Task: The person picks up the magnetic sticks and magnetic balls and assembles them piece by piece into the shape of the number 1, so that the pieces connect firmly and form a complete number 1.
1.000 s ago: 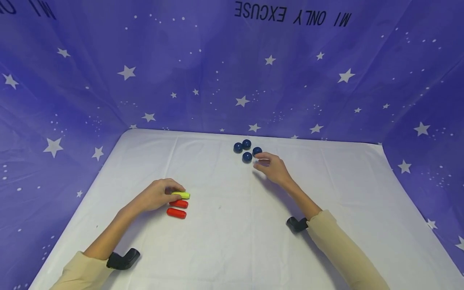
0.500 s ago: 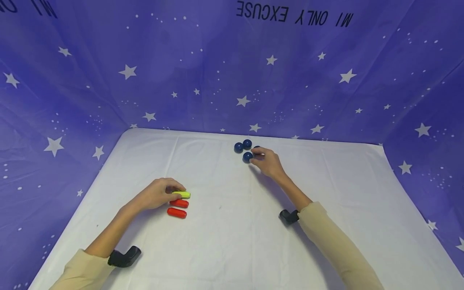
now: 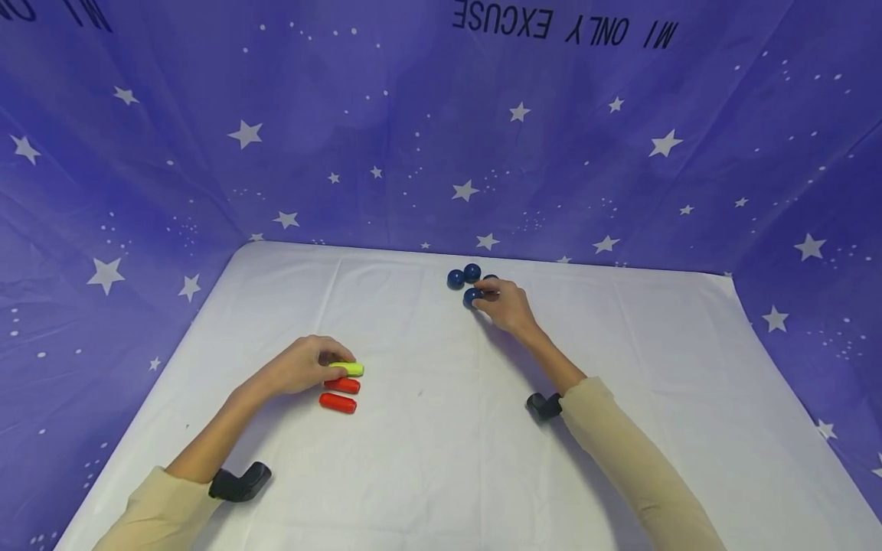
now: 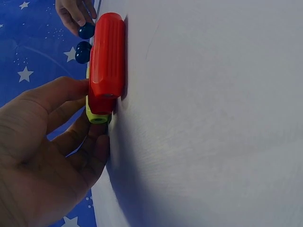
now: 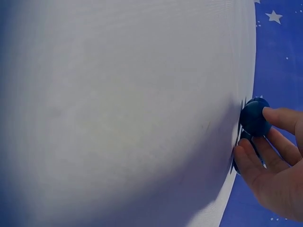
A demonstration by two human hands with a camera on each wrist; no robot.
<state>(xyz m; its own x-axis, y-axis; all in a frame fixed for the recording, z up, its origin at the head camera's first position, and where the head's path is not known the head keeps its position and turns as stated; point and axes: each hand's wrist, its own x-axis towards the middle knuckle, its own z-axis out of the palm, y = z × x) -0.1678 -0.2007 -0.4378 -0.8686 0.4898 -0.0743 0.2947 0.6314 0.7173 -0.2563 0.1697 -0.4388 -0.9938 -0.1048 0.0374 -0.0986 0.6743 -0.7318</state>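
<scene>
In the head view my left hand pinches a short yellow-green plastic cylinder between thumb and fingers on the table. Two red cylinders lie just in front of it, side by side. The left wrist view shows lengthwise ribs on the nearest red cylinder; the yellow-green one is mostly hidden behind the red pair. At the far side, my right hand pinches the nearest ball of a dark blue group. In the right wrist view the thumb presses that glossy ball, with the fingers at its other side.
Two more blue balls sit left of the right hand, and another is partly covered by it. A white cloth covers the table. Purple star-printed fabric rises along the back and sides.
My right hand has moved left and closed its fingers on the nearest blue ball. The left hand stays on the yellow-green cylinder.
</scene>
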